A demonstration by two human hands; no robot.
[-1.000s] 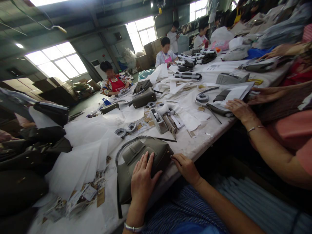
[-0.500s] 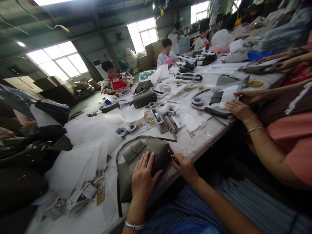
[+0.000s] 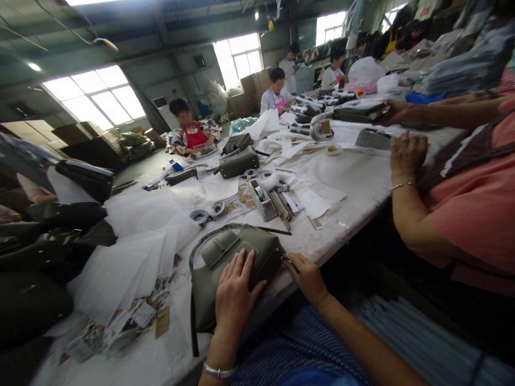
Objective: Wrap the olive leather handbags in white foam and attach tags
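An olive-grey handbag (image 3: 261, 246) lies on its side at the table's near edge, with a flap and strap tab on its upper face. A grey handle or strap (image 3: 194, 241) curves around its far left side. My left hand (image 3: 237, 289) lies flat on the bag, fingers stretched and pressing nothing between them. At the bag's right end, by small metal studs, my right hand (image 3: 303, 273) pinches with thumb and fingertips. Whatever sits in that pinch is too small to make out.
White paper sheets (image 3: 132, 257) and loose tags (image 3: 140, 313) lie to the left, beside dark bags (image 3: 36, 257). Beyond my bag stand a tape dispenser (image 3: 263, 199) and tape rolls (image 3: 218, 209). On the right, a co-worker's arm (image 3: 410, 209) reaches over the table.
My hands and bag stay nearly in place. The co-worker on the right has lifted a dark bag and a coiled strap away from the near edge, toward the table's back.
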